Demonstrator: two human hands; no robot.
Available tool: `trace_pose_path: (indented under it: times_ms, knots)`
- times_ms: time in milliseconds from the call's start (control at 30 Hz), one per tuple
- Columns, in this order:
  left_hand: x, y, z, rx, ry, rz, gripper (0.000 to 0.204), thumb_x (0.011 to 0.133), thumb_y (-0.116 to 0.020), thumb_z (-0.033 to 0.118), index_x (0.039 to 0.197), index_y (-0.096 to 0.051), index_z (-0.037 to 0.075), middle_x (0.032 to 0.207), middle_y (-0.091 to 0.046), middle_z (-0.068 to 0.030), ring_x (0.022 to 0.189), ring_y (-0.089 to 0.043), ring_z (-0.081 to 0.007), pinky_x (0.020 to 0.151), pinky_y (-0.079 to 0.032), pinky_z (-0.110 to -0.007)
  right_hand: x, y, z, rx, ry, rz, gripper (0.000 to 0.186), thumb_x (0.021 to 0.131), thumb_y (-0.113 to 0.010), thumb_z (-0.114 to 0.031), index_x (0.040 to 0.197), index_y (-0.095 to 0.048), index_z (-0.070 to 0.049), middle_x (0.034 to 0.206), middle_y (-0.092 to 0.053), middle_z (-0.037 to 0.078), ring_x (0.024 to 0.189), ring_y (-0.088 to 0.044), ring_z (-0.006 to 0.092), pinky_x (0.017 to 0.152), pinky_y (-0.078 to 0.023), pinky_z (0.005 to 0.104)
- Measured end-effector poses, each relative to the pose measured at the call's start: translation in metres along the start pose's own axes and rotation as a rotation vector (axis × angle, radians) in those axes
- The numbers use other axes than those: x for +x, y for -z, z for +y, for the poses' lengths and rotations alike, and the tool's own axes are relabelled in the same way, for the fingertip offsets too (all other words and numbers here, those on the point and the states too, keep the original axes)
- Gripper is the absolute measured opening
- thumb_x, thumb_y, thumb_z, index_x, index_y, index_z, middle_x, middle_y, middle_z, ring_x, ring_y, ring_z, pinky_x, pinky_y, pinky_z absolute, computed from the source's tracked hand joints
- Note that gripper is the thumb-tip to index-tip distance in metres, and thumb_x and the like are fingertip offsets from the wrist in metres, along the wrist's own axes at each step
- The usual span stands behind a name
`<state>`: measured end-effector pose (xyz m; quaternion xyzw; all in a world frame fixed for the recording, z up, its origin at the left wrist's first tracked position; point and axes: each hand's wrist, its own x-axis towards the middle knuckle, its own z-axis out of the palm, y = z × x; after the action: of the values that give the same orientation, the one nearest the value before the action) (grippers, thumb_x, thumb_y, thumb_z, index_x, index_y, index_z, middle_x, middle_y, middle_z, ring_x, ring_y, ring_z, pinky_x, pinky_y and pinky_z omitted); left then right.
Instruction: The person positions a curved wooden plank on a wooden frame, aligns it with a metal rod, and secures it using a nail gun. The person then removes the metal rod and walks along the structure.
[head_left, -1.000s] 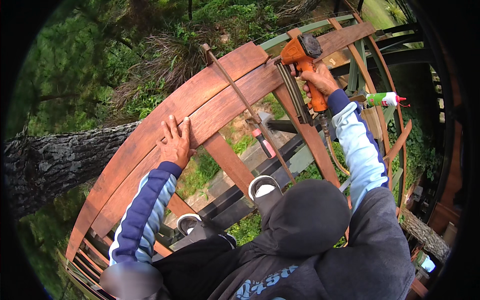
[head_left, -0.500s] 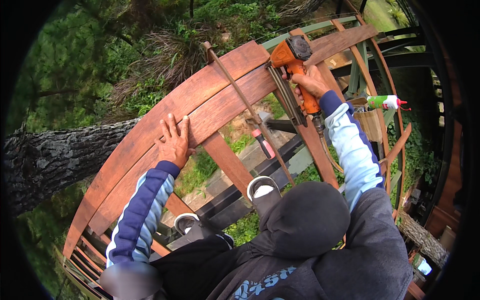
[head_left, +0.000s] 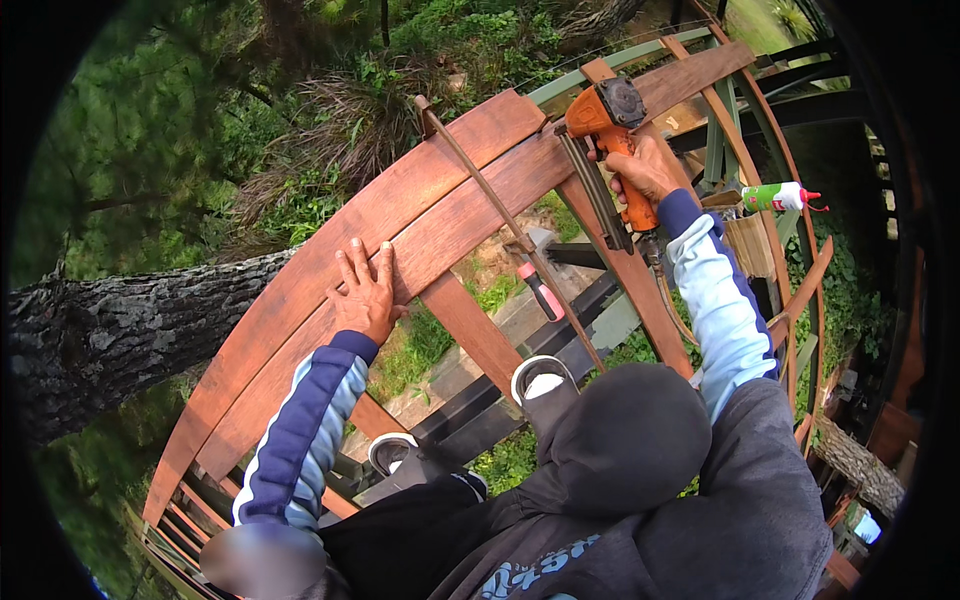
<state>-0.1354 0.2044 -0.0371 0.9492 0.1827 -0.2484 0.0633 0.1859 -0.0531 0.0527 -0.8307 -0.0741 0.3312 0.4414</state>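
Note:
My left hand (head_left: 367, 293) lies flat with fingers spread across two curved reddish-brown planks, the outer plank (head_left: 400, 195) and the inner plank (head_left: 450, 235). My right hand (head_left: 645, 168) is wrapped round the grip of an orange nail gun (head_left: 590, 112) with a dark cap. Its nose is at the right end of the inner plank; whether it touches cannot be made out. A hose (head_left: 664, 290) runs from the grip's base. Between my hands, a long metal bar clamp (head_left: 480, 195) crosses both planks, its pink-and-black handle (head_left: 545, 295) hanging below them.
Wooden crosspieces (head_left: 470, 325) with open gaps lie under the planks, greenery and dark beams below. A white-and-green bottle (head_left: 775, 197) with a red nozzle rests on the frame at right. A thick tree trunk (head_left: 150, 310) stands left. My shoes (head_left: 545, 382) are beneath.
The whole view has shifted slightly, so things appear a little further right. My left hand stays flat on the planks, and my right keeps holding the nail gun at the inner plank's end.

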Motion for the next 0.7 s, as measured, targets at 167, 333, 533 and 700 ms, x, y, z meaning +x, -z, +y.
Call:
trace_pose_path:
  times_ms: [167, 333, 533, 700]
  knots:
    - [0.002, -0.001, 0.001, 0.018, 0.009, -0.011, 0.11, 0.073, -0.081, 0.043, 0.155, -0.012, 0.02, 0.158, -0.004, -0.0265, 0.143, -0.014, -0.051, 0.09, -0.04, -0.07, 0.001, -0.001, 0.0, -0.036, 0.004, -0.023, 0.024, 0.082, -0.06, -0.014, 0.098, -0.069, 0.003, 0.057, -0.058, 0.005, 0.042, -0.052, 0.0102, 0.036, -0.042, 0.0267]
    - [0.002, -0.002, 0.001, 0.021, 0.008, -0.004, 0.11, 0.073, -0.08, 0.043, 0.155, -0.011, 0.019, 0.158, -0.004, -0.0267, 0.143, -0.014, -0.051, 0.092, -0.04, -0.069, 0.006, -0.002, -0.004, -0.084, -0.028, -0.025, 0.022, 0.082, -0.061, -0.014, 0.094, -0.066, 0.003, 0.055, -0.056, 0.005, 0.04, -0.05, 0.0115, 0.037, -0.042, 0.0276]
    - [0.0, -0.002, 0.0, 0.011, -0.001, -0.012, 0.109, 0.074, -0.08, 0.043, 0.155, -0.012, 0.019, 0.158, -0.004, -0.0267, 0.142, -0.015, -0.0513, 0.092, -0.04, -0.069, 0.019, -0.003, 0.002, -0.075, -0.068, -0.047, 0.019, 0.08, -0.061, -0.013, 0.09, -0.063, 0.004, 0.055, -0.055, 0.006, 0.041, -0.051, 0.0124, 0.036, -0.042, 0.0282]
    - [0.001, 0.004, 0.001, 0.029, 0.016, -0.051, 0.112, 0.073, -0.082, 0.038, 0.156, -0.008, 0.02, 0.158, 0.001, -0.0264, 0.143, -0.012, -0.0515, 0.093, -0.043, -0.066, 0.017, 0.003, 0.005, 0.092, 0.02, -0.012, 0.024, 0.079, -0.064, -0.013, 0.086, -0.063, 0.009, 0.057, -0.058, 0.009, 0.04, -0.053, 0.0148, 0.035, -0.042, 0.0301]
